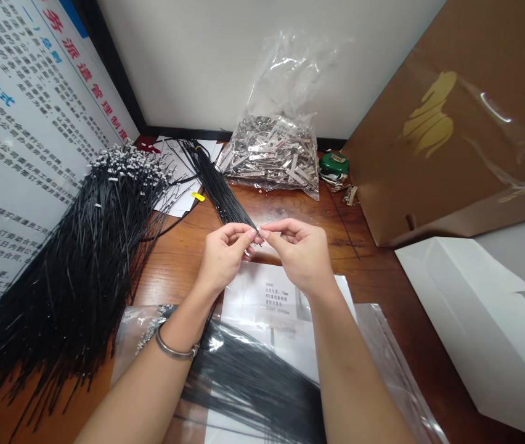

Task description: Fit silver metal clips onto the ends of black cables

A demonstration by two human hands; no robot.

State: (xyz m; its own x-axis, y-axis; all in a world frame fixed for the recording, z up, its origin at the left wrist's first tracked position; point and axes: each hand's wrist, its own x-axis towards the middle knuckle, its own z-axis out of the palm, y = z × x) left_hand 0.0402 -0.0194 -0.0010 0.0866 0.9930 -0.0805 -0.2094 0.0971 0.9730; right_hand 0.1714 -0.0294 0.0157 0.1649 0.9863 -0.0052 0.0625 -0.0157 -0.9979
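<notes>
My left hand [225,253] is closed in a pinch on the end of a thin black wire [257,234]. My right hand [300,251] meets it fingertip to fingertip, also pinched, and the small piece between its fingers is too tiny to make out. Just beyond the fingers, a bundle of black wires [225,194] with a yellow tie runs away toward the wall. Under my forearms lies a clear plastic bag [376,345] of black wires, with a printed white sheet [262,283] by it.
A big pile of black wires with white ends [73,265] covers the left side. At the back stands a clear bag of small metal strips [274,151], beside a green tape measure [334,163]. A brown box [466,123] and a white box [479,327] border the right.
</notes>
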